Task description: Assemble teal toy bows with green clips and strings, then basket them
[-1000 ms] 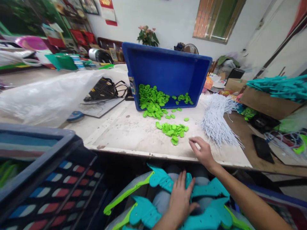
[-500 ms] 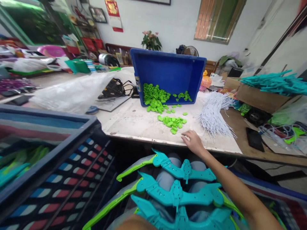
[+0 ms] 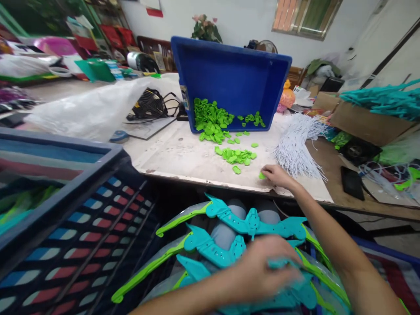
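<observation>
Several teal plastic toy bows (image 3: 226,221) with lime-green limbs lie in a row across my lap. My left hand (image 3: 262,269), smeared by motion, is over the lower bows, its fingers closed around a teal part (image 3: 282,262); the exact piece is hard to make out. At the table's front edge, my right hand (image 3: 278,176) pinches a small lime-green plastic piece (image 3: 261,176) between thumb and fingers. A loose group of similar green pieces (image 3: 238,155) lies on the white tabletop just left of it.
A blue bin (image 3: 232,83) stands on its side, green pieces spilling from it. To the right lies a bundle of white strings (image 3: 297,146); beyond are a cardboard box (image 3: 370,124) and a black phone (image 3: 351,183). A dark plastic crate (image 3: 98,218) stands at my left.
My right hand has moved right along the table edge and now holds a green piece. My left hand has risen into view over the bows. The view has tilted down.
</observation>
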Tool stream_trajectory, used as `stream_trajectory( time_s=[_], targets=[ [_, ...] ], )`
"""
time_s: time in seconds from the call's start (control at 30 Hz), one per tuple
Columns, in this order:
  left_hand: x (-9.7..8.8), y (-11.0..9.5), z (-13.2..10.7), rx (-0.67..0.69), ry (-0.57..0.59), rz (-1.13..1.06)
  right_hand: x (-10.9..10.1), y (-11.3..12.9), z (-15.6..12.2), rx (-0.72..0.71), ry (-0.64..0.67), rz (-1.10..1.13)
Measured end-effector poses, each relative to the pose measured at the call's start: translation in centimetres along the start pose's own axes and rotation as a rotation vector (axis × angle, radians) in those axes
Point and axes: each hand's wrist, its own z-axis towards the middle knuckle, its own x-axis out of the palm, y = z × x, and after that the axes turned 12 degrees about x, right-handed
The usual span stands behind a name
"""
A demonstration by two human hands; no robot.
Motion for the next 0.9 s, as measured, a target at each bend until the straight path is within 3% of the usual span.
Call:
stream_trajectory(
  time_s=[0.07, 0.13, 0.2, 0.27, 0.37, 0.47, 0.57, 0.7, 0.9],
  targets=[
    [-1.1, 3.2, 1.1, -0.168, 0.046, 0.111, -1.4, -1.9, -1.1, -0.042, 0.126, -0.012],
    [-2.1, 6.4, 2.6, -0.391, 0.217, 0.245, -1.9, -3.1, -1.9, -0.074, 0.188, -0.02],
    [-2.5, 9.0, 4.1, -0.497, 0.391, 0.283, -1.6, -3.8, -2.3, -0.09, 0.146, -0.015],
    [-2.4, 10.4, 5.2, -0.505, 0.472, 0.253, -0.7, -4.5, -2.9, -0.114, 0.024, 0.008],
    [-1.7, 11.0, 5.7, -0.521, 0.453, 0.219, 0.6, -5.7, -4.2, -0.239, -0.14, 0.038],
    [-0.9, 11.2, 5.6, -0.564, 0.364, 0.199, 1.5, -6.8, -5.0, -0.376, -0.196, 0.0],
    [-0.6, 11.7, 5.5, -0.594, 0.287, 0.132, 1.8, -7.1, -5.3, -0.416, -0.242, -0.031],
    [-0.9, 12.6, 5.3, -0.613, 0.273, -0.083, 2.6, -5.9, -7.4, -0.436, -0.328, 0.053],
    [-1.5, 13.8, 5.0, -0.665, 0.252, -0.354, 8.2, -3.8, -13.2, -0.496, -0.222, 0.114]
  ],
)
